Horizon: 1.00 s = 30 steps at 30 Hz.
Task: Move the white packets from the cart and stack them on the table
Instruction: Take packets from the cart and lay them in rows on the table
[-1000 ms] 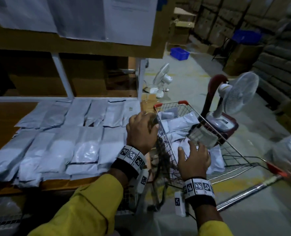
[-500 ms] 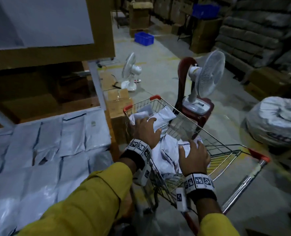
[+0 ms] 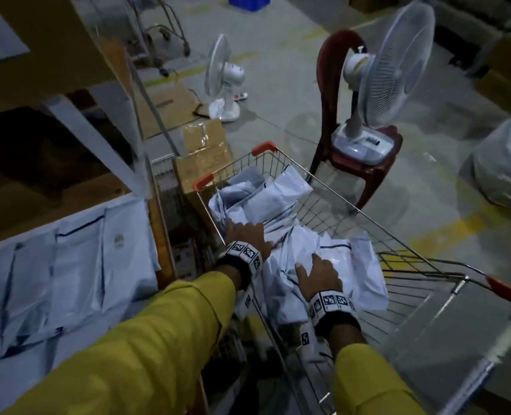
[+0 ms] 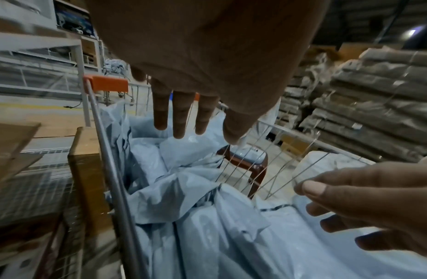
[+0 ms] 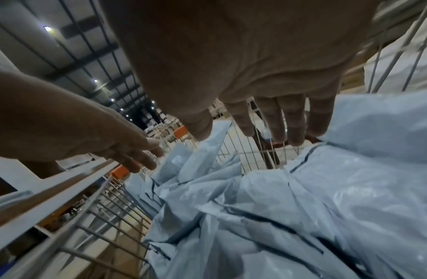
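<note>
White packets [image 3: 293, 250] lie in a loose crumpled heap inside the cart [image 3: 353, 205], overlapping each other, some propped against the cart's far wire wall. More packets [image 3: 68, 265] already lie in flat overlapping rows on the table [image 3: 155, 223], just left of the cart. Left hand [image 3: 248, 236] is over the heap at the cart's left rim, fingers straight and spread, holding nothing; the left wrist view shows the fingertips [image 4: 181, 130] above the packets, contact unclear. Right hand [image 3: 318, 275] is nearer the cart's handle end, palm down on the heap, fingers extended and apart, no packet clamped yet. Hands are apart, both inside the cart. Step in hand looks like reaching to gather a packet or a bunch. Risks from here: the packets are slick, floppy plastic and interleaved, so a grab on one may drag neighbours up and drop them over the rim onto the floor; a flat-hand scoop may let the bottom ones slide out on the way to the table. A corner could also snag in the wire mesh. The cart stands tight against the table with a cardboard box [image 3: 203, 157] beyond its far left corner, so a dropped packet could fall into the gap there. Chair [image 3: 365, 172] with a fan [image 3: 377, 85] stands right of the cart, clear of the carry path.
</note>
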Each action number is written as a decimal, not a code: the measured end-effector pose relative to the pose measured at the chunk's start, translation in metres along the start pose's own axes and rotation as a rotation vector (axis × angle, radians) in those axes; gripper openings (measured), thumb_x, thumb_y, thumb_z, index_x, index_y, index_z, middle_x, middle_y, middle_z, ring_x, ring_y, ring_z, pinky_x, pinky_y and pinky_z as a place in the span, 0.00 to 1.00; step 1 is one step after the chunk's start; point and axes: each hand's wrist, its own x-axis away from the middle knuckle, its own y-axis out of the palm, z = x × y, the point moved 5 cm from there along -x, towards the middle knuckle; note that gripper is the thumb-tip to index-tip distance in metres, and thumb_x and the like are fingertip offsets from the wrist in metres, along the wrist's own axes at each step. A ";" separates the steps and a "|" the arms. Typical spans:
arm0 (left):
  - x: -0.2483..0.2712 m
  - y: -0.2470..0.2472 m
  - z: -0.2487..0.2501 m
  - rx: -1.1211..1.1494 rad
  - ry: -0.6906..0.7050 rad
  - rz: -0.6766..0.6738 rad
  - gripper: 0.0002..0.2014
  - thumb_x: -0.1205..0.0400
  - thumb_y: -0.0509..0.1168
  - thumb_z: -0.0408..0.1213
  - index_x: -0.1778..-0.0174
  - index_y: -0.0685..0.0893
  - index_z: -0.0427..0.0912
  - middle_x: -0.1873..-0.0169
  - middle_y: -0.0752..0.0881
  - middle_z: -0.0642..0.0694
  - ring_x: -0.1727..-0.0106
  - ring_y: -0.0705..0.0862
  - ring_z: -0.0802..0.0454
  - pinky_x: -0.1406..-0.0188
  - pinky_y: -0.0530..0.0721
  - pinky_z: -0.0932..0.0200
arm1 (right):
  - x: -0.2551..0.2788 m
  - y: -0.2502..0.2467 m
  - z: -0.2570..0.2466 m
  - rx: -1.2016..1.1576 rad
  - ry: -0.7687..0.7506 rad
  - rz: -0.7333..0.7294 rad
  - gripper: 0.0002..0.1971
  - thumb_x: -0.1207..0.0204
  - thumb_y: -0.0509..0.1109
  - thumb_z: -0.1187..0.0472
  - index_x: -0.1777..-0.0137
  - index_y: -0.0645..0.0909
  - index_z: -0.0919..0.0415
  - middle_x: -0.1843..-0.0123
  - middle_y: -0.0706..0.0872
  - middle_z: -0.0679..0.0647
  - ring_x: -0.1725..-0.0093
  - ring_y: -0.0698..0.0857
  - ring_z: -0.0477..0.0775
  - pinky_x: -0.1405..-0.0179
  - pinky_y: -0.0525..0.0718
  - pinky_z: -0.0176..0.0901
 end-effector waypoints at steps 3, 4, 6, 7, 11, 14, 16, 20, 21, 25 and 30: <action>-0.023 0.021 0.002 -0.097 -0.008 -0.068 0.27 0.16 0.57 0.62 0.28 0.77 0.48 0.41 0.87 0.41 0.32 0.81 0.36 0.20 0.43 0.23 | -0.020 0.026 -0.004 0.024 0.017 -0.114 0.32 0.17 0.58 0.35 0.21 0.70 0.54 0.27 0.77 0.65 0.31 0.79 0.68 0.31 0.78 0.58; -0.030 0.028 0.003 -0.088 -0.013 -0.091 0.27 0.16 0.57 0.61 0.29 0.77 0.47 0.43 0.88 0.41 0.33 0.81 0.35 0.20 0.41 0.22 | -0.027 0.033 -0.004 0.014 0.016 -0.128 0.31 0.18 0.58 0.35 0.23 0.72 0.54 0.29 0.79 0.66 0.33 0.80 0.68 0.33 0.80 0.57; -0.040 0.040 0.004 -0.027 -0.012 -0.138 0.24 0.16 0.58 0.58 0.32 0.79 0.44 0.43 0.88 0.39 0.34 0.82 0.34 0.19 0.48 0.24 | -0.038 0.045 -0.007 -0.019 0.025 -0.171 0.28 0.17 0.58 0.38 0.24 0.73 0.54 0.30 0.79 0.65 0.33 0.80 0.68 0.34 0.80 0.56; -0.043 0.045 0.006 0.007 -0.006 -0.161 0.23 0.15 0.59 0.56 0.32 0.78 0.43 0.41 0.86 0.39 0.34 0.82 0.34 0.19 0.55 0.27 | -0.043 0.052 -0.006 -0.043 0.043 -0.196 0.28 0.16 0.56 0.40 0.22 0.72 0.54 0.28 0.78 0.64 0.32 0.79 0.69 0.33 0.79 0.57; -0.052 0.065 0.004 0.109 -0.038 -0.221 0.23 0.15 0.61 0.54 0.30 0.73 0.43 0.37 0.84 0.36 0.37 0.83 0.35 0.30 0.74 0.38 | -0.057 0.059 -0.001 -0.168 0.060 -0.132 0.30 0.17 0.47 0.41 0.23 0.77 0.50 0.18 0.68 0.67 0.24 0.72 0.71 0.25 0.73 0.59; -0.059 0.079 -0.001 0.270 -0.099 -0.252 0.32 0.17 0.65 0.52 0.21 0.64 0.41 0.32 0.80 0.32 0.37 0.83 0.32 0.40 0.82 0.42 | -0.066 0.056 0.005 -0.174 0.065 -0.077 0.20 0.13 0.57 0.53 0.29 0.83 0.56 0.19 0.69 0.68 0.26 0.75 0.69 0.27 0.72 0.51; -0.061 0.082 -0.003 0.325 -0.136 -0.254 0.37 0.17 0.68 0.51 0.18 0.58 0.41 0.31 0.80 0.32 0.36 0.83 0.31 0.42 0.82 0.42 | -0.072 0.054 0.006 -0.193 0.073 -0.039 0.15 0.14 0.61 0.57 0.37 0.85 0.62 0.29 0.77 0.68 0.37 0.80 0.69 0.38 0.76 0.49; -0.060 0.084 -0.004 0.334 -0.164 -0.215 0.37 0.17 0.68 0.50 0.22 0.58 0.33 0.38 0.82 0.32 0.43 0.86 0.32 0.54 0.80 0.45 | -0.079 0.051 0.005 -0.239 0.125 -0.038 0.14 0.16 0.61 0.61 0.43 0.87 0.64 0.39 0.81 0.68 0.44 0.83 0.70 0.46 0.80 0.50; -0.061 0.089 -0.005 0.319 -0.159 -0.243 0.37 0.17 0.67 0.51 0.22 0.60 0.32 0.36 0.82 0.32 0.41 0.85 0.33 0.50 0.81 0.44 | -0.080 0.051 0.005 -0.250 0.140 -0.062 0.13 0.18 0.61 0.62 0.44 0.87 0.63 0.40 0.83 0.66 0.44 0.84 0.69 0.46 0.81 0.48; -0.062 0.101 -0.001 0.106 -0.076 -0.377 0.24 0.16 0.62 0.53 0.30 0.79 0.40 0.30 0.78 0.35 0.30 0.77 0.36 0.32 0.74 0.46 | -0.079 0.054 0.008 -0.269 0.180 -0.093 0.08 0.25 0.67 0.62 0.51 0.86 0.59 0.44 0.84 0.63 0.46 0.84 0.67 0.48 0.84 0.46; -0.064 0.106 0.003 -0.030 0.025 -0.396 0.25 0.14 0.56 0.58 0.33 0.83 0.44 0.32 0.80 0.40 0.28 0.73 0.31 0.25 0.68 0.43 | -0.068 0.062 0.009 -0.183 0.121 -0.044 0.23 0.28 0.76 0.41 0.45 0.80 0.59 0.39 0.76 0.61 0.41 0.80 0.66 0.41 0.82 0.54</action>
